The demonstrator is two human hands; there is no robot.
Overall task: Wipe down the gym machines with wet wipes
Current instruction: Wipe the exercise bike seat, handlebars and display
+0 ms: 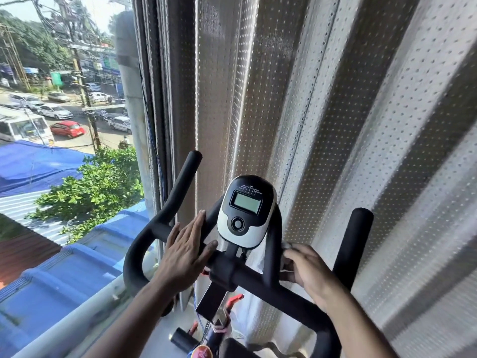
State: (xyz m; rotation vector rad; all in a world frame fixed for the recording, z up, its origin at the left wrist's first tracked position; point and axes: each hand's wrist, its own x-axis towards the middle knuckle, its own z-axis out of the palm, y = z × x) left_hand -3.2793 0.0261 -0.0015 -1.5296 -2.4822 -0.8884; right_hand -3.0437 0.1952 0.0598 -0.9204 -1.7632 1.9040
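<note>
Black foam covers the handlebar (260, 279) of the exercise bike (219, 306) just in front of me, and both my hands are on it. My right hand (307, 273) is on the near right, fingers curled over a white wet wipe (287, 248) and pressing it against the inner right loop of the bar; only a small crumpled edge of the wipe shows above my knuckles, so this grip is closed around it. My left hand (185, 250) lies flat to the left of the stem, fingers straight and together, palm resting on the bar, holding nothing. Below them, nearer me, the bike's frame shows a red lever (233, 299). Just beyond my hands, between them, stands the console (245, 211), white with a black face, a grey screen and a round button. Farther out, the bar's two black ends rise left and right. Behind the bike hang grey perforated blinds (322, 99). Far left, through the window, are blue roofing (46, 267), a green tree (95, 187) and a road with cars (67, 128).
</note>
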